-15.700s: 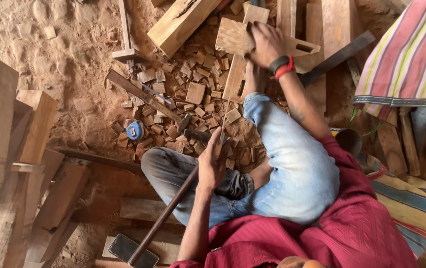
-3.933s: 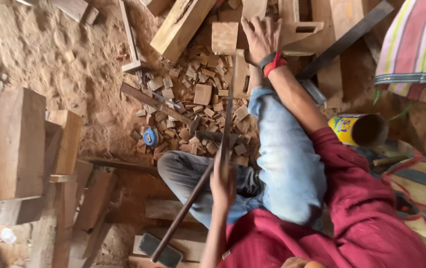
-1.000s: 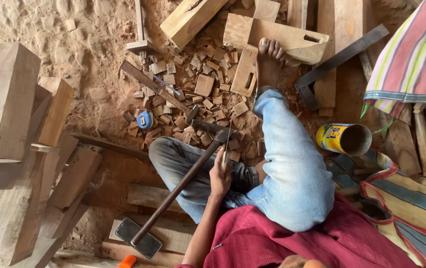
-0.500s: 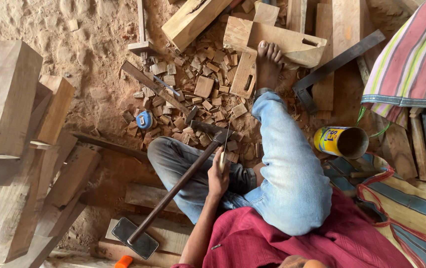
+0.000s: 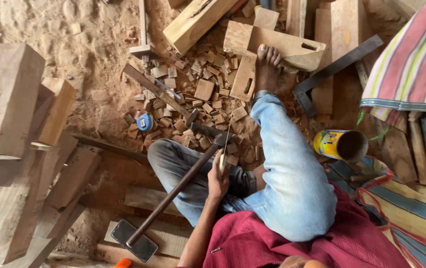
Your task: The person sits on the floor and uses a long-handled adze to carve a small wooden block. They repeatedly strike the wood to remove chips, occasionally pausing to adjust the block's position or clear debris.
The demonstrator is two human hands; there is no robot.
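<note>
Sawdust floor: left hand (image 5: 218, 179) grip on file (image 5: 222, 158), hammer (image 5: 173, 191) alongside.

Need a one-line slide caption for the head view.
Seated person's left hand grips a thin rod above scattered wood offcuts, beside a long-handled adze.

Premises: a carpentry workshop at ground level. The dirt floor (image 5: 74, 30) carries sawdust and a heap of small wood offcuts (image 5: 198, 99). Squared timber beams (image 5: 9, 99) lie stacked at one side. A long-handled adze (image 5: 173, 191), a steel square (image 5: 332, 69) and a blue tape measure (image 5: 145, 121) lie about.
</note>
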